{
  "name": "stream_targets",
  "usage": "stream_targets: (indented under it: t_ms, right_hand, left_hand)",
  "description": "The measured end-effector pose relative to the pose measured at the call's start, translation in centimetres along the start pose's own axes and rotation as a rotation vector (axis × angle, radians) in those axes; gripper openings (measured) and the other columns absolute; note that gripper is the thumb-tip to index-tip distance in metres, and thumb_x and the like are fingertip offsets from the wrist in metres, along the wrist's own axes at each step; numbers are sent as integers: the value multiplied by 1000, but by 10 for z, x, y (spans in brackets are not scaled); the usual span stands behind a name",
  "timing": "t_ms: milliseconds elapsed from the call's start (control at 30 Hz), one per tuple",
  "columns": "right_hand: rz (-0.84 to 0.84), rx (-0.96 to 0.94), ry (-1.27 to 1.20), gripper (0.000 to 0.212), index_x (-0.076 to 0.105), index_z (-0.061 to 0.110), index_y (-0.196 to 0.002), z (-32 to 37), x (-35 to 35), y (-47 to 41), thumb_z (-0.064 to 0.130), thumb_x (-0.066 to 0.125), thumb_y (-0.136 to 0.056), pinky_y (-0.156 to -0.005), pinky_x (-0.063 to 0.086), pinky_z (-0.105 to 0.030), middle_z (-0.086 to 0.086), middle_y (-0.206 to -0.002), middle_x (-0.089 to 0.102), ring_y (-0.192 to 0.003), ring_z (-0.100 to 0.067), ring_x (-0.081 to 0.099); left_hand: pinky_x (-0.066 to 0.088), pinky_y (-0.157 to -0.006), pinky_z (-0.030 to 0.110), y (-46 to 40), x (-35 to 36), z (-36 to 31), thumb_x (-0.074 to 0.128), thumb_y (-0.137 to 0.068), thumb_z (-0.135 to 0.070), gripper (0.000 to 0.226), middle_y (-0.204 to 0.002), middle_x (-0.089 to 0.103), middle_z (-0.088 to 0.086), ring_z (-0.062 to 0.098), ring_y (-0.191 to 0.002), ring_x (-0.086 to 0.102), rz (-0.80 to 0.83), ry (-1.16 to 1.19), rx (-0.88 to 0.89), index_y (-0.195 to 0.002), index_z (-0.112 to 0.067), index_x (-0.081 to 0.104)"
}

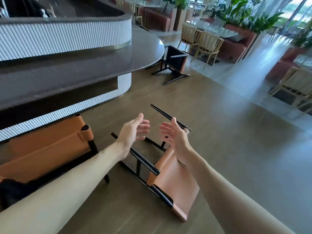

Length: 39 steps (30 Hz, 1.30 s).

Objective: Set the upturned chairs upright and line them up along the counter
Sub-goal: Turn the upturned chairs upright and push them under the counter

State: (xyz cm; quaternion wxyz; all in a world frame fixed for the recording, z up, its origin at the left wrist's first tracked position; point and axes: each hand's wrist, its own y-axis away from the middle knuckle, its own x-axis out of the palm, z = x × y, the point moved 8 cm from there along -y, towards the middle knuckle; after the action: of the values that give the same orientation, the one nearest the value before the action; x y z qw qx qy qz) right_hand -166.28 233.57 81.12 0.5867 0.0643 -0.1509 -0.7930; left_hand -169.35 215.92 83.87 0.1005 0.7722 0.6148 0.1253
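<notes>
Tan leather and black metal make up the tipped chair (175,181) at lower centre of the head view; it lies on its side on the wooden floor (228,132), legs pointing toward the upper middle of the frame. Your left hand (133,130) and right hand (172,134) hover above its frame, palms facing each other, the fingers (143,128) loosely spread and holding nothing. Whether the right hand touches the black leg (162,112) behind it cannot be told.

At lower left, an upright chair (50,146) of the same leather stands just beside the counter (84,65), whose ribbed white front and dark curved top fill the upper left of the frame. A third chair (173,65), dark in shadow, lies tipped over by the counter's rounded end at upper centre, well apart from your hands.

Toward the upper right, pale slatted chairs (200,43) stand at a dining table (217,29), with green plants (260,21) behind them.
</notes>
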Motion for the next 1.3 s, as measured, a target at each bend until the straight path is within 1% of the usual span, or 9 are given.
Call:
stream_targets:
  t_ms: [133,267,400,500,667,800,933,1067,1300]
  right_hand:
    - [-47,15,-122,50,68,11,-112,4,-117,38,51,39,-104,-98,49,-38,-13,-122,69,-111,-26,66]
    - [-91,-35,-170,59,63,2,-125,43,-231,71,49,33,-105,-93,48,-38,-15,-121,67,-111,-28,62]
    - [-87,-103,-144,52,68,10,-109,88,-301,81,51,34,-105,-91,48,-38,-10,-111,71,-100,-23,66]
    - [-78,-135,-146,51,70,13,-105,108,-334,71,52,38,-104,-89,51,-37,-7,-107,74,-96,-20,69]
    - [-95,-136,-83,46,71,13,-98,115,-382,32,47,40,-105,-88,50,-34,-8,-103,74,-89,-19,70]
    - [-138,-124,1,43,71,14,-99,112,-441,-8,45,41,-105,-94,50,-38,-9,-107,74,-97,-22,69]
    - [-167,-48,137,41,71,17,-100,105,-516,-43,46,42,-105,-101,48,-42,-7,-111,74,-100,-22,68]
    - [-183,-5,202,41,69,14,-104,120,-576,-92,44,42,-105,-104,46,-47,-12,-114,72,-104,-26,66]
    - [-16,13,249,44,69,8,-112,130,-569,-185,42,42,-105,-99,48,-43,-11,-112,72,-102,-24,67]
  left_hand:
    - [53,-98,45,43,89,2,40,-105,-47,51,-118,72,16,32,-113,67,-28,-8,12,-115,-6,69]
    - [50,-100,49,72,194,-12,38,-106,-45,55,-126,66,24,31,-105,65,-13,33,50,-121,1,64]
    - [49,-88,42,87,289,-27,37,-107,-42,57,-130,62,28,30,-101,60,27,92,54,-127,6,60]
    - [48,-83,39,81,336,-45,38,-107,-41,56,-125,63,26,29,-99,59,27,95,85,-127,8,59]
    - [49,-99,51,27,383,-56,40,-107,-42,52,-113,66,18,27,-97,62,12,46,110,-118,3,64]
    - [48,-82,40,-56,414,-47,43,-106,-41,42,-105,66,17,26,-91,61,-20,7,116,-106,-4,63]
    - [46,-72,35,-130,447,0,46,-104,-45,41,-93,65,14,20,-70,59,-116,37,-26,-98,-7,62]
    - [48,-66,35,-170,488,39,49,-102,-49,43,-85,65,11,20,-65,59,-126,121,-135,-94,-8,62]
    - [50,-59,33,-213,508,19,50,-101,-47,43,-81,67,10,21,-63,63,-242,147,-76,-94,-7,64]
